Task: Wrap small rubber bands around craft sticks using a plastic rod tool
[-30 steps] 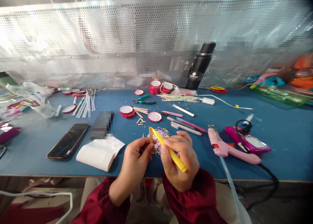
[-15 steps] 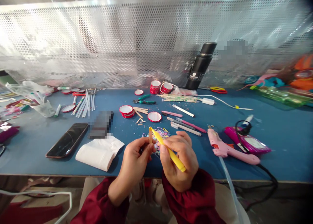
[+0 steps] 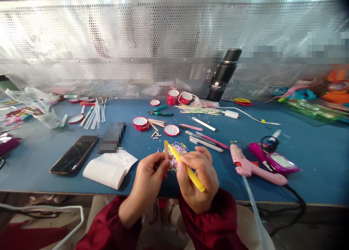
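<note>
Upright between the thumb and fingers of my left hand point(image 3: 149, 173) is a wooden craft stick point(image 3: 166, 152), its rounded top tinted yellow. My right hand point(image 3: 199, 177) grips a yellow marker point(image 3: 188, 169) like a pen. The marker's tip is at the top of the stick, touching it or very close. Behind both hands lies a tangle of pastel threads point(image 3: 178, 151), partly hidden by the fingers. Red-rimmed round lids point(image 3: 171, 130) and several cut stick pieces point(image 3: 156, 135) lie just beyond.
A pink glue gun point(image 3: 253, 169) with a cable sits at right, near a purple device point(image 3: 275, 158). Several markers point(image 3: 207, 139) lie behind my right hand. At left are a phone point(image 3: 75, 154) and a white tissue point(image 3: 109, 170). A black flask point(image 3: 224, 75) stands against the perforated screen point(image 3: 122, 50).
The view has shifted slightly. Both hands keep their grips, and the marker's tip has moved a little down from the stick's top edge.
</note>
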{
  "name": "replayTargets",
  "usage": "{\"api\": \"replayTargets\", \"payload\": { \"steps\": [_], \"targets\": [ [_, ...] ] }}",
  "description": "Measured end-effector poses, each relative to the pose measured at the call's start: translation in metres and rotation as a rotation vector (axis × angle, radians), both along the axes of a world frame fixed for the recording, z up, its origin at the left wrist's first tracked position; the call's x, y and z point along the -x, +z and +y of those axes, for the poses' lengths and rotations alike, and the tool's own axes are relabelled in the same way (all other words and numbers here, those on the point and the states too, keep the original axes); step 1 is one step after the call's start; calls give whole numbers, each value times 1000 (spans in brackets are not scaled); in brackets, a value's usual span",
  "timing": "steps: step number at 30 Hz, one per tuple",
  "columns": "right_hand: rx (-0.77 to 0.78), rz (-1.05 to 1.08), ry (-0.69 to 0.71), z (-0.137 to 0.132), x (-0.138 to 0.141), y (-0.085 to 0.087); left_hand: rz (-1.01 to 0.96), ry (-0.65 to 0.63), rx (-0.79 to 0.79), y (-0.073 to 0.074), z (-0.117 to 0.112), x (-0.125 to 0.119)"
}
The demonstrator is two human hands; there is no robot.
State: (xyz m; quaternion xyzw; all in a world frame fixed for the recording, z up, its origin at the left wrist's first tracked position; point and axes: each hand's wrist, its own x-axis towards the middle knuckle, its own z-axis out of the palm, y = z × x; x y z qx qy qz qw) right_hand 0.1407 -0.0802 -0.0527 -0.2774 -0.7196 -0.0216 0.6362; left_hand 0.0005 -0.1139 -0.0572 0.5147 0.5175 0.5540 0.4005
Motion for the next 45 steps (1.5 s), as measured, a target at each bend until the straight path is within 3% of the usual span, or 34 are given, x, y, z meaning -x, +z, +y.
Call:
{"api": "replayTargets", "payload": {
  "steps": [24, 45],
  "targets": [
    [-17, 6, 27, 1, -1, 0, 53, 2, 1, -6, 2, 1],
    [35, 37, -3, -5, 3, 4, -30, 17, -10, 0, -1, 0]
  ]
}}
